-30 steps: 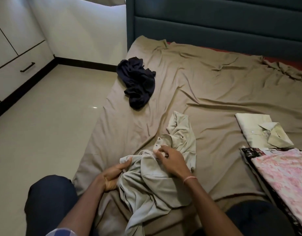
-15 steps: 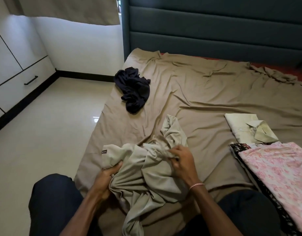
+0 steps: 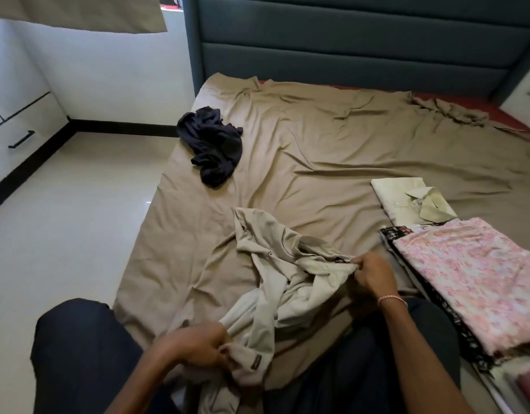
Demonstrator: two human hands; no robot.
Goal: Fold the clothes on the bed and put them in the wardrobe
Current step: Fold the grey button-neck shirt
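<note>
Beige garment [image 3: 283, 258] pulled wider than before, left grip [image 3: 195, 346] pinching its labelled end, right grip [image 3: 374, 273] pinching the other end.

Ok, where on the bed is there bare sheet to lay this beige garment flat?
Bare sheet runs between the dark garment, the headboard and the folded green shirt. Crowded on the right: the pink folded stack lies close beside the right hand gripping the beige garment.

I get soft daylight from upper left: bright wall [image 3: 123, 70], small glare on the floor [image 3: 144, 201], gentle shadows in bed [image 3: 332, 150] folds, bowed edges, blurry bottom.
</note>
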